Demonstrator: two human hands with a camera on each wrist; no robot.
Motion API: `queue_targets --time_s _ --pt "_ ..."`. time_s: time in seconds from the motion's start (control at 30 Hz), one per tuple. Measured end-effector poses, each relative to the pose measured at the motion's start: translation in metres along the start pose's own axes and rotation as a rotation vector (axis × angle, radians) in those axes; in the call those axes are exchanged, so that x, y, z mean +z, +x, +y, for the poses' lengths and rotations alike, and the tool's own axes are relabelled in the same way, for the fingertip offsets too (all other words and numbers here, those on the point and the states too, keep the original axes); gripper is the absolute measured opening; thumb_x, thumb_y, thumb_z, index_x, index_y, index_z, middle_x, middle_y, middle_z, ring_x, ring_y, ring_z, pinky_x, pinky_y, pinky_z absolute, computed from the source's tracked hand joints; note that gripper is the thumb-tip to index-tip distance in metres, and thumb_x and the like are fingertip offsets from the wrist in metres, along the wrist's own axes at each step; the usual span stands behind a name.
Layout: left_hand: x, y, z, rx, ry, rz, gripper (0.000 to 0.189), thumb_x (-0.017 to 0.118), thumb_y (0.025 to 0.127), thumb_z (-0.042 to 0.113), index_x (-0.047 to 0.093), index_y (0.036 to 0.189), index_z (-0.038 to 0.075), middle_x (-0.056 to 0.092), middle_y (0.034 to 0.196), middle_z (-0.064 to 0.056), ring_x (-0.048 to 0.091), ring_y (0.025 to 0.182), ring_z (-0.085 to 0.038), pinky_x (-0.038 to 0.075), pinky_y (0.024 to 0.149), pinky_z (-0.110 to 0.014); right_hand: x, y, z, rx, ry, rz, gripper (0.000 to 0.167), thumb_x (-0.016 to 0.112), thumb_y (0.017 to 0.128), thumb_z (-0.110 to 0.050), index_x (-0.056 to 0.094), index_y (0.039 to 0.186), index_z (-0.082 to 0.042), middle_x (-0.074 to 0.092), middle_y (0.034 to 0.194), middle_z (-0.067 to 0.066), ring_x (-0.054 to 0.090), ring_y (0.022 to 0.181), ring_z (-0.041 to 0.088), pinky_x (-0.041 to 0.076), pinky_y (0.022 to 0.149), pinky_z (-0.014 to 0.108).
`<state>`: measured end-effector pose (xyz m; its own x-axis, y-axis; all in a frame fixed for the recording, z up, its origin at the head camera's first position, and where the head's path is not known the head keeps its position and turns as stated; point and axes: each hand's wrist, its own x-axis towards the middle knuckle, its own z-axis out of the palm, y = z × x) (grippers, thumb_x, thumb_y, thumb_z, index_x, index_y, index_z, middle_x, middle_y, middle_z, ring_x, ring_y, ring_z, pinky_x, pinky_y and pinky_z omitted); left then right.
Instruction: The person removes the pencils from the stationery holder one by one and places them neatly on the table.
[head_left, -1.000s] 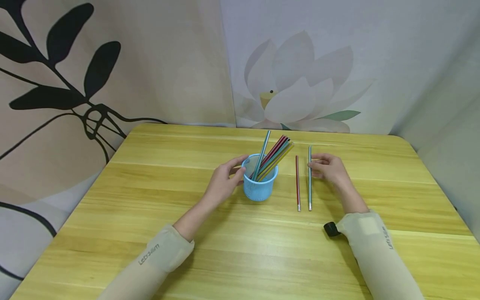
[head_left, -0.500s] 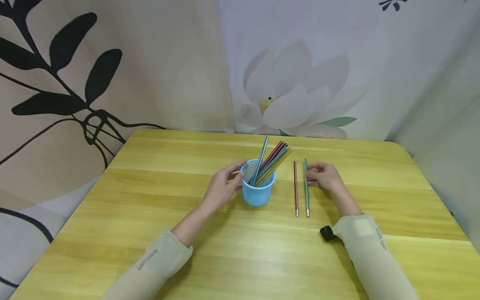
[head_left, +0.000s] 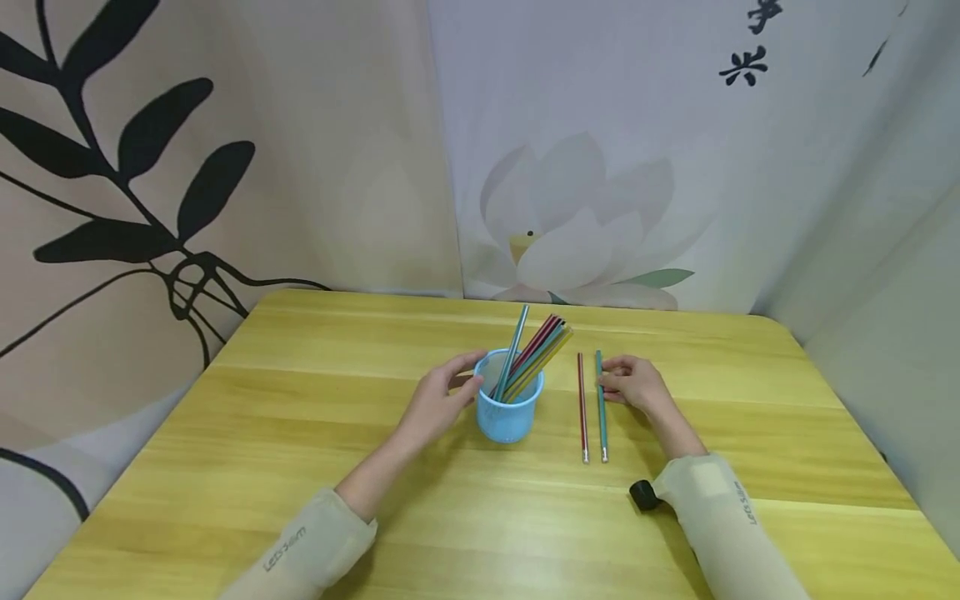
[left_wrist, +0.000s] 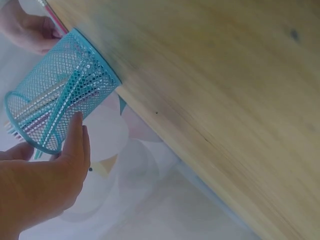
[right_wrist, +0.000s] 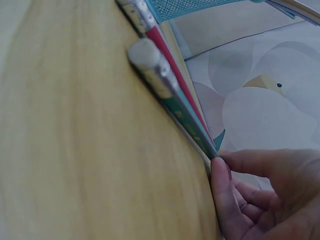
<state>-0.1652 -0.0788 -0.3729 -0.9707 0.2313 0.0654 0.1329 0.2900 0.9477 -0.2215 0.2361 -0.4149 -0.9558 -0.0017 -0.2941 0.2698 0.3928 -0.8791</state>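
My left hand (head_left: pixel 435 406) rests against the left side of a light-blue mesh pencil cup (head_left: pixel 507 421), its fingers fairly straight and the thumb near the rim. Several pencils (head_left: pixel 536 362) lean inside the cup, teal, dark red and yellow. To the cup's right, a dark red pencil (head_left: pixel 582 408) lies on the table, eraser end toward me. Beside it lies a green pencil (head_left: pixel 602 425), parallel to the red one. My right hand (head_left: pixel 637 387) pinches this green pencil by its far part; in the right wrist view, thumb and index finger (right_wrist: pixel 250 162) meet on it.
The wooden table (head_left: pixel 465 533) reaches back to a wall hanging (head_left: pixel 585 217) printed with a flower. A dark leaf print (head_left: pixel 112 242) covers the left wall. A small black object (head_left: pixel 643 495) sits at the right sleeve's cuff.
The head view has tilted up, so everything sits lower in it. The green pencil has shifted slightly left, closer to the red one, with my right hand. My left hand stays at the cup.
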Motion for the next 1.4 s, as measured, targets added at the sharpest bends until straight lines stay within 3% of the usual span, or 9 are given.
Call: queue_targets --time_s 0.2,0.4,0.57,0.77,1.0,1.4 --pt "0.000 -0.004 -0.002 -0.002 0.060 -0.037 0.056 0.068 0.095 0.018 0.049 0.147 0.012 0.054 0.147 -0.013 0.057 0.130 -0.036 0.054 0.102 -0.049 0.003 0.000 0.006 0.002 0.006 0.002 0.041 0.062 0.096 -0.003 0.050 0.133 0.010 0.058 0.095 0.005 0.063 0.075 0.008 0.061 0.071 0.019" --pt "0.001 -0.002 -0.003 -0.013 0.022 -0.101 0.077 0.079 0.086 0.021 0.040 0.152 0.010 0.045 0.154 -0.012 0.049 0.138 -0.036 0.050 0.107 -0.049 0.003 0.001 0.008 -0.007 -0.018 0.009 0.040 0.064 0.095 -0.003 0.051 0.131 0.009 0.057 0.092 0.004 0.064 0.075 0.007 0.061 0.071 0.019" --pt "0.003 -0.001 0.000 -0.014 0.042 -0.128 0.084 0.081 0.084 0.023 0.036 0.154 0.012 0.043 0.156 -0.012 0.046 0.140 -0.037 0.048 0.109 -0.050 0.001 0.002 0.008 -0.023 -0.047 0.017 0.041 0.066 0.094 -0.004 0.051 0.130 0.009 0.057 0.088 0.002 0.063 0.071 0.006 0.060 0.068 0.018" --pt "0.005 0.003 0.001 -0.016 0.085 -0.130 0.088 0.082 0.083 0.023 0.033 0.155 0.013 0.043 0.156 -0.011 0.045 0.141 -0.036 0.047 0.110 -0.050 -0.003 0.002 0.006 -0.036 -0.062 0.020 0.042 0.066 0.094 -0.007 0.052 0.130 0.009 0.058 0.088 0.003 0.062 0.070 0.006 0.059 0.067 0.017" --pt "0.006 0.007 0.003 -0.014 0.115 -0.123 0.093 0.084 0.082 0.024 0.030 0.156 0.011 0.045 0.154 -0.012 0.046 0.141 -0.037 0.046 0.111 -0.050 -0.003 0.003 0.005 -0.033 0.008 0.009 0.043 0.066 0.094 -0.008 0.051 0.131 0.010 0.058 0.090 0.001 0.063 0.070 0.005 0.059 0.069 0.016" --pt "0.006 0.005 0.007 -0.012 0.156 -0.101 0.090 0.083 0.082 0.029 0.034 0.154 0.009 0.049 0.151 -0.014 0.052 0.135 -0.038 0.046 0.110 -0.054 -0.006 -0.001 0.006 -0.018 0.077 -0.024 0.045 0.061 0.099 -0.013 0.048 0.136 0.010 0.060 0.101 0.003 0.062 0.083 0.009 0.060 0.076 0.018"
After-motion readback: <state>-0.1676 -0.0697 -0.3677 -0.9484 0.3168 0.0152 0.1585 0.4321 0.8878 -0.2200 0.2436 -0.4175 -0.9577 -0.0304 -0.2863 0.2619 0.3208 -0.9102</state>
